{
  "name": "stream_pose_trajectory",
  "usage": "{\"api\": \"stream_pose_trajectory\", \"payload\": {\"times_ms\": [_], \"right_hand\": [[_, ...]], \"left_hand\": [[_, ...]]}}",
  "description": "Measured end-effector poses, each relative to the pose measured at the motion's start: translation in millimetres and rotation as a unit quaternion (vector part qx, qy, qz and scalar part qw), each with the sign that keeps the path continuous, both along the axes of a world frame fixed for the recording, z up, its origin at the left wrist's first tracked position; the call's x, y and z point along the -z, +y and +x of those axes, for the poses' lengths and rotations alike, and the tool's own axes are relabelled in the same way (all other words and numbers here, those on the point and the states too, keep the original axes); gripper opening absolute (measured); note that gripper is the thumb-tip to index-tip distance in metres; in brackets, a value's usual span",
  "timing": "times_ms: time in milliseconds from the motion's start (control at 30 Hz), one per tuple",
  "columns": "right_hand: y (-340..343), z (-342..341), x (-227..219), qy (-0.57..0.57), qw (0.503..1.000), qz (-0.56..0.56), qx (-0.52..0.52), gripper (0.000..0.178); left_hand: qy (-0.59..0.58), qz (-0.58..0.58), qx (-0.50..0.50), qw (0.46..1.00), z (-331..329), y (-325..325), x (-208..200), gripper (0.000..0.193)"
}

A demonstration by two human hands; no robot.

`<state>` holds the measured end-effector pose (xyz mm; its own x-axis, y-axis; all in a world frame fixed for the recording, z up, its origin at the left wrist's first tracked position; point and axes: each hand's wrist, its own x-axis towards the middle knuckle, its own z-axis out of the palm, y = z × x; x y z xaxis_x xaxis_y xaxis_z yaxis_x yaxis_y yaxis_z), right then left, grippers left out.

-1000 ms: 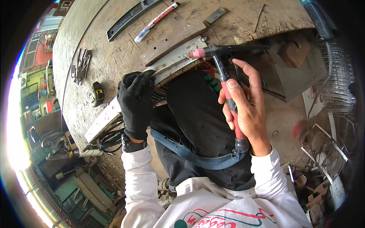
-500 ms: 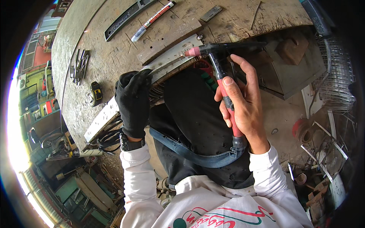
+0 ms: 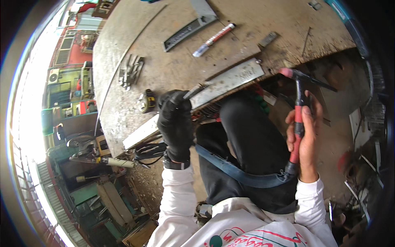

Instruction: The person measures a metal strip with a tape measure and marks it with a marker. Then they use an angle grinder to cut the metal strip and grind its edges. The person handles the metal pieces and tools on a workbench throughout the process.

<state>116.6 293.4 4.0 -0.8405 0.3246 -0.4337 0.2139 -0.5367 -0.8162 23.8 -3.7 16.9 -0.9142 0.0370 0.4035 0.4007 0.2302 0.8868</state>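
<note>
My right hand is bare and wraps round the red-and-black handle of a TIG welding torch. The torch's pink cup points left, just beyond the right end of a flat metal bar along the table's near edge. My left hand, in a black glove, is closed over the left part of that bar. A thin grey metal strip sticks out of its fingers toward the bar; the rest of the strip is hidden in the glove. A blue cloth-covered hose runs from the torch across my lap.
On the wooden table lie a marker, a grey square, small metal pieces, a tape measure and a long thin rod. Dark cables hang below the left edge. Metal scraps crowd the floor at right.
My right hand has drawn the torch rightward, off the bar where its cup was close to the metal. My left hand keeps its grip on the strip. The whole view has shifted.
</note>
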Motion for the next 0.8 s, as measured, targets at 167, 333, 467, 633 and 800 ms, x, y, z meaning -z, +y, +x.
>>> {"api": "stream_pose_trajectory", "payload": {"times_ms": [167,333,467,633,800], "right_hand": [[5,5,-1,0.010,1.000,0.017,0.007,0.053],[9,14,-7,0.003,0.999,0.030,0.016,0.054],[18,26,-7,-0.017,0.999,0.027,0.030,0.055],[33,50,0,-0.035,0.998,-0.003,0.054,0.048],[49,115,7,-0.122,0.989,0.003,0.086,0.044]], "left_hand": [[0.070,-0.141,-0.025,0.987,7,15,-30,0.038],[0.057,-0.122,-0.035,0.990,16,13,-29,0.042],[0.054,-0.070,-0.025,0.996,20,21,-30,0.039],[0.037,-0.213,-0.066,0.974,9,2,-22,0.026],[0.052,-0.370,-0.136,0.917,-32,-50,-9,0.026]]}}
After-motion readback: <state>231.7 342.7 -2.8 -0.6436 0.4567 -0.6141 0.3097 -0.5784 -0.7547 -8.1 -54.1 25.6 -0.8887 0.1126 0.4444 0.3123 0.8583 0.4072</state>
